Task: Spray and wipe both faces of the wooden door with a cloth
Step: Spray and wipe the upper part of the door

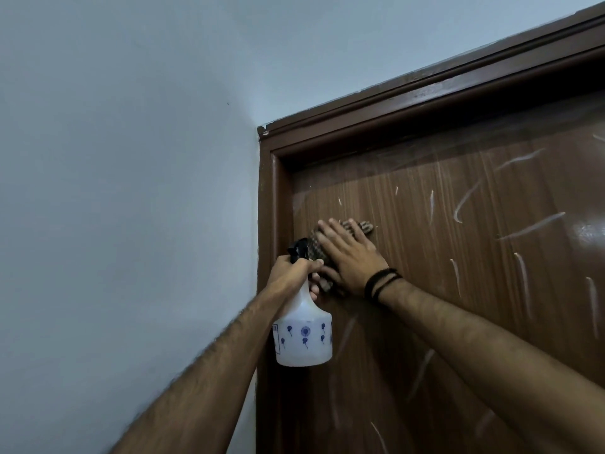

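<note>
Nearest: spray bottle (pixel 302 335), white translucent plastic w/ blue print, hanging upright from left hand (pixel 293 268), fingers clenched round the neck just under the black trigger head (pixel 299 249). Prob. light to medium depending on fill (level not readable thru the plastic), rigid but squeezable at the body, smooth and likely slick if wet, so best held at the neck as now, index free for the trigger. Just beyond, touching the door: right hand (pixel 348 258), fingers straight and spread, pressing flat on cloth (pixel 327 247), not gripping it; black bands (pixel 381 283) on the wrist. Cloth dark, waffle-textured, soft and limp, bunched under the palm w/ one corner poking out past the fingertips and another below the heel of the hand; no stiffness of its own, so needs palm pressure across the whole pad or it will fold and slip. Behind it: wooden door (pixel 458 257), shut in its frame (pixel 275 198), brown grain finish under a glossy film (looks like protective plastic, creased near the top), pale streaks all over. Hard, stiff, slick face; hand sits near upper left corner by the frame. Judged: wiping of this face barely begun, other face not in view. Farthest: pale blue-grey wall (pixel 131 158) at left and above the frame.
</note>
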A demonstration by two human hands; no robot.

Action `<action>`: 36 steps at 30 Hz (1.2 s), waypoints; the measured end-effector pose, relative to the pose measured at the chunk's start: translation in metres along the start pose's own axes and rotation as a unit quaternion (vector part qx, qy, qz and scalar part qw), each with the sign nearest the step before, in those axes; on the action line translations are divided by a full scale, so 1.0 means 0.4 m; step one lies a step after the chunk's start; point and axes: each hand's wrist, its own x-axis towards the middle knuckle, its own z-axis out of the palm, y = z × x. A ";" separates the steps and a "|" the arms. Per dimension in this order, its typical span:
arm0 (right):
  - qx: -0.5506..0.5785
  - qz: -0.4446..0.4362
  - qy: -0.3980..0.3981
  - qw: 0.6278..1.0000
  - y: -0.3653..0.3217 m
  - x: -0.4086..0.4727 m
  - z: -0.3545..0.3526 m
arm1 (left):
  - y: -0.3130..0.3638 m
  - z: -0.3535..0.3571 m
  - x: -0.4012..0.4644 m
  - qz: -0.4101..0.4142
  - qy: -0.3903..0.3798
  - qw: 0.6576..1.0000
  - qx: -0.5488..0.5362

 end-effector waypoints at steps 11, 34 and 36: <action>0.033 0.085 0.034 0.995 -0.008 0.062 -0.011 | 0.035 -0.027 0.039 0.013 0.023 1.000 -0.017; -0.030 -0.007 0.014 0.999 -0.019 0.141 -0.024 | 0.120 -0.056 0.063 0.035 0.025 0.999 -0.002; -0.038 0.010 0.015 0.999 0.007 0.207 -0.053 | 0.120 -0.055 0.065 0.029 0.029 0.999 -0.005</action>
